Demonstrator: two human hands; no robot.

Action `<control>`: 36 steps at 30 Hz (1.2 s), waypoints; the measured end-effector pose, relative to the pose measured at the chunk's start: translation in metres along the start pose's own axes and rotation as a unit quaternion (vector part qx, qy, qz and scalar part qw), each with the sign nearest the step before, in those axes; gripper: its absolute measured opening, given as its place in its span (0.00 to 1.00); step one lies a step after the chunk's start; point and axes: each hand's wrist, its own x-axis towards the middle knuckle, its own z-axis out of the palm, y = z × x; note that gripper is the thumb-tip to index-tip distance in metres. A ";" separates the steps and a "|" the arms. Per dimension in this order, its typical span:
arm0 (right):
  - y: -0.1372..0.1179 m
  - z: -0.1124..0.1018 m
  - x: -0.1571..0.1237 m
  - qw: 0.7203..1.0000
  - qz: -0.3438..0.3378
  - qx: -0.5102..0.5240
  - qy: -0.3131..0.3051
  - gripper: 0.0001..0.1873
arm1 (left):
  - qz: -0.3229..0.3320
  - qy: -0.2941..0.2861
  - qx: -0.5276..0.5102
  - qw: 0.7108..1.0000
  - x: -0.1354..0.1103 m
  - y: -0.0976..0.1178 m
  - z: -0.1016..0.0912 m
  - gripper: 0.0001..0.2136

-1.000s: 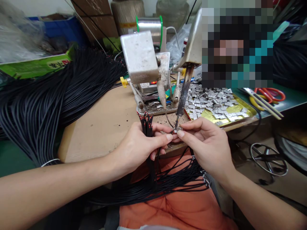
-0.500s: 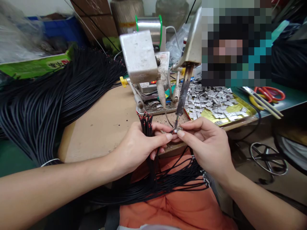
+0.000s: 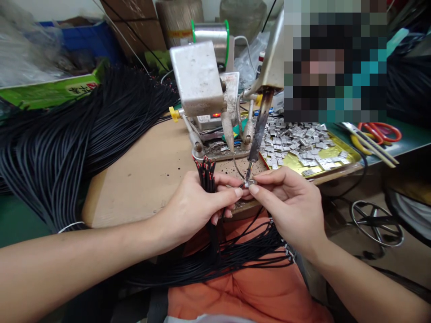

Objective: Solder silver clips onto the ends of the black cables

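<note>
My left hand is closed around a bunch of black cables whose stripped ends show red. Between its thumb and index finger it pinches one cable, whose end meets a small metal connector. My right hand pinches that connector between thumb and index finger. From above, the tip of a soldering iron on a stand comes down at the connector. Thin solder wire runs from a feed nozzle to the same spot. Cables with connectors lie across my lap.
A yellow tray of loose metal connectors stands right of the iron. Scissors and tweezers lie beyond it. A large cable bundle covers the left side. A solder spool stands behind the stand. Another person is across the table.
Both hands keep nearly the same pose, with the connector under the iron's tip. The view has shifted very slightly.
</note>
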 end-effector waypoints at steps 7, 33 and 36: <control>-0.002 -0.002 -0.003 0.999 0.023 -0.006 -0.024 0.07 | -0.002 -0.006 -0.005 1.000 0.000 0.001 0.001 0.14; -0.041 -0.022 -0.009 0.959 -0.019 -0.165 -0.232 0.07 | 0.048 -0.237 0.023 0.970 -0.014 -0.002 0.011 0.04; -0.040 -0.019 -0.010 0.943 -0.072 -0.209 -0.248 0.08 | 0.059 -0.233 0.001 0.971 -0.013 -0.002 0.010 0.07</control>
